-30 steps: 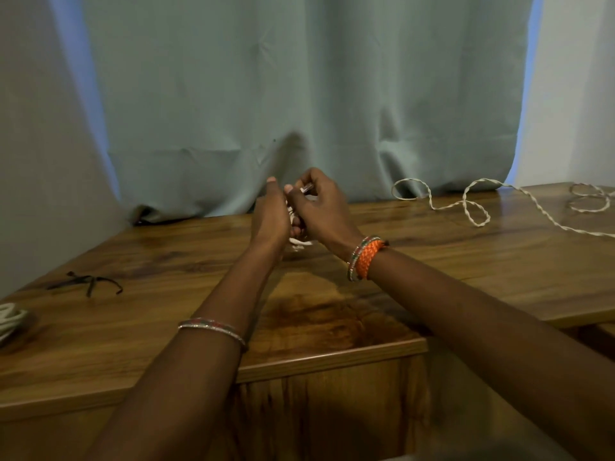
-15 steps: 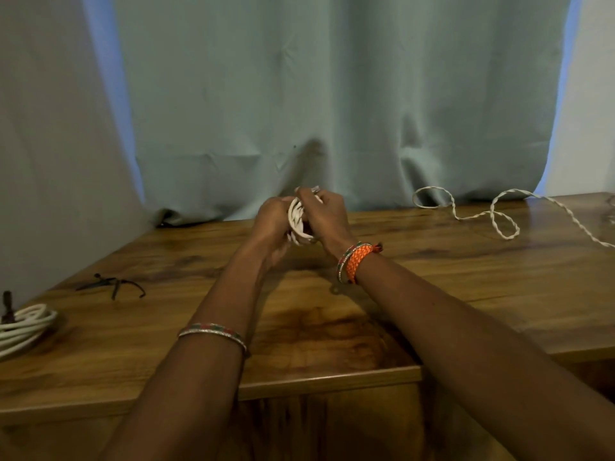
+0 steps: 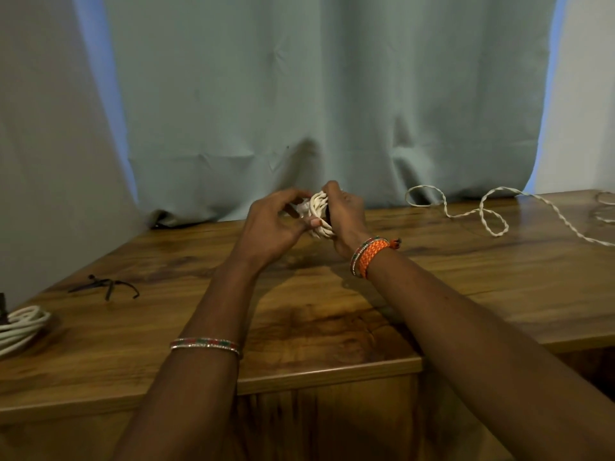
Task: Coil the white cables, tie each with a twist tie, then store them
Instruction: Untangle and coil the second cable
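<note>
Head view: coil (image 3: 318, 212), white, gripped between left hand (image 3: 273, 224) and right hand (image 3: 346, 216) above table (image 3: 299, 327). Loose cable (image 3: 492, 214) lies far right. Second coil (image 3: 21, 327) at left edge. Dark ties (image 3: 106, 286) lie near it.

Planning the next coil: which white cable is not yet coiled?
The loose cable at the table's far right, sprawled in open loops; the others are bundled.

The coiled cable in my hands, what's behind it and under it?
Behind the coiled cable hangs the pale curtain. Under it lies the wooden table, with both hands, left hand and right hand, holding it above. The fingers cover the coil's far side.
</note>
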